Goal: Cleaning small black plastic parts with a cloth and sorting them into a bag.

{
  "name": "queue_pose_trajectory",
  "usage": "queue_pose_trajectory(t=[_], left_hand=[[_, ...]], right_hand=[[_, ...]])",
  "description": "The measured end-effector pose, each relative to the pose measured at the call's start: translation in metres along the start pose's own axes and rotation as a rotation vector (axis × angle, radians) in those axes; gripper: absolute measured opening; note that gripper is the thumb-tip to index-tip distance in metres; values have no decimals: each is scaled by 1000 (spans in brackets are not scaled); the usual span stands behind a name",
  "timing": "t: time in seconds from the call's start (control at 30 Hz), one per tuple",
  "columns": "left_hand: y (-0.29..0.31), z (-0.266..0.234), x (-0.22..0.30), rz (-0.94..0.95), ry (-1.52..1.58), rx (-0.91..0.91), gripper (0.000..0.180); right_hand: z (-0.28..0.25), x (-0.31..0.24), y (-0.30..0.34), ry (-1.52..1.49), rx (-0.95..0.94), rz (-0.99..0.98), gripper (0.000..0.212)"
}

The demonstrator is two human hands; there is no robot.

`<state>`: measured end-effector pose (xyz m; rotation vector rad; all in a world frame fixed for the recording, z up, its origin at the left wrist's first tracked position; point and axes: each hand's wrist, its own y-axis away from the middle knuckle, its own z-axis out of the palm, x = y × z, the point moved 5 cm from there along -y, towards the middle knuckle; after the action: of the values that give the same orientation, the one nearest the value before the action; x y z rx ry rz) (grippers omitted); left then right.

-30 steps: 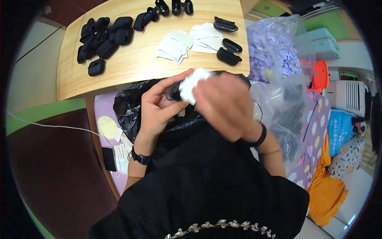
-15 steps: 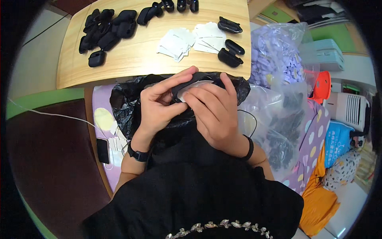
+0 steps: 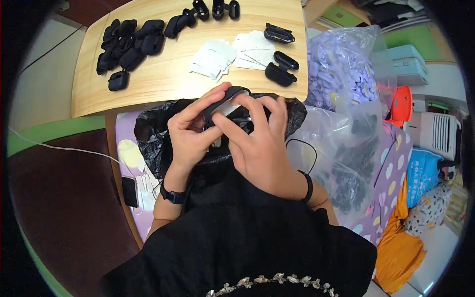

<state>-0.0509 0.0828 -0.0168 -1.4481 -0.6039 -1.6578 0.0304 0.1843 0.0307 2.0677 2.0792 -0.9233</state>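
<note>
My left hand [image 3: 188,136] is closed round a black earbud-case cover [image 3: 212,109], fingers along its far side and thumb at the near side. A white, card-like piece [image 3: 228,105] lines the inside of the cover. The bent fingers of my right hand [image 3: 262,153] press on this white piece at the cover's opening; the tips are partly hidden. Both hands are above a black plastic bag [image 3: 151,136] at the table's near edge. On the table beyond, two piles of white cards [image 3: 212,59] lie beside an open black case [image 3: 280,75].
Several black cases [image 3: 148,37] are heaped at the left of the wooden table [image 3: 173,81]. Clear bags with purple pieces [image 3: 341,69] and dark pieces [image 3: 349,173] stand at the right. A phone [image 3: 129,192] lies at the lower left, by a white cable.
The cover has tilted and moved slightly left, so its white inside shows more. My right fingers have spread and reached further into the opening. The view has shifted a little.
</note>
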Motion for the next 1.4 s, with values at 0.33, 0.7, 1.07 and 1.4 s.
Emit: queue_pose_trajectory(t=[0.33,0.7,1.07,1.4], left_hand=[[3,-2,1,43,-19,45,51],[11,-25,-9,-229,590,-29,38],[22,-21,-35,-552,988,-43,39],[20,-29,-39,-559,938,-103,39]], right_hand=[[7,-2,-2,-11,-56,-18,43],[-29,-4,-6,-546,-120,-170,34],[-6,-27,-11,-81,-76,-483,33],[14,-34,2,123,-293,-308,46]])
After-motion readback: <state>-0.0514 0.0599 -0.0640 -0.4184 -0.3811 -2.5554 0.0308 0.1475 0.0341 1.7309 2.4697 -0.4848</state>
